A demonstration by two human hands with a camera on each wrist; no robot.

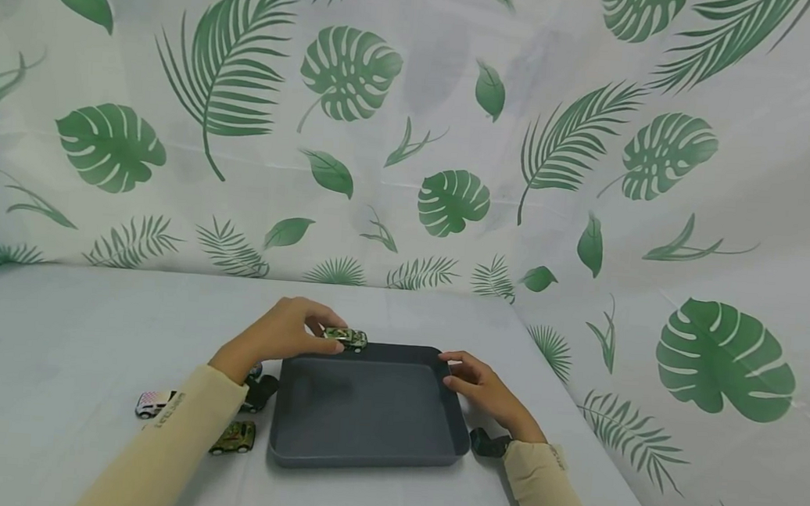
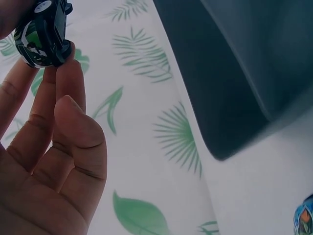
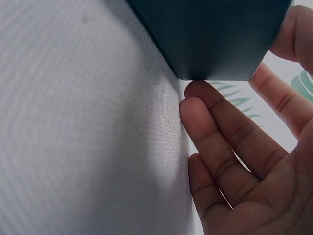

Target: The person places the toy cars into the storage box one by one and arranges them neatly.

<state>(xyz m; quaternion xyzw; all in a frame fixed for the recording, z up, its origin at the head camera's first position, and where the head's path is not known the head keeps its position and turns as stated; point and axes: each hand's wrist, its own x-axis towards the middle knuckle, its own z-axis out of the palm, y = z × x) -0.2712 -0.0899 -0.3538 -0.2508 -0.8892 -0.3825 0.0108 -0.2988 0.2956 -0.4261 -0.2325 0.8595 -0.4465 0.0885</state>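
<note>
A small camouflage toy car (image 1: 346, 337) is pinched between the thumb and fingers of my left hand (image 1: 290, 331). That hand holds it by the far rim of a dark grey baking tray (image 1: 372, 415), toward the rim's left half. The left wrist view shows the car's dark wheeled underside (image 2: 46, 34) at the fingertips. At the tray's far right corner, my right hand (image 1: 476, 383) grips the wall. Its thumb (image 3: 296, 36) reaches over the rim, while fingers (image 3: 200, 117) lie against the outside near the table. The tray hides the thumb's tip.
Left of the tray, another camouflage toy car (image 1: 233, 438) and a white and pink one (image 1: 155, 402) stand partly behind my left sleeve (image 1: 177, 433). A blue patterned toy car (image 2: 304, 218) shows at the left wrist view's edge. A leaf-print cloth (image 1: 398, 151) hangs behind the white table.
</note>
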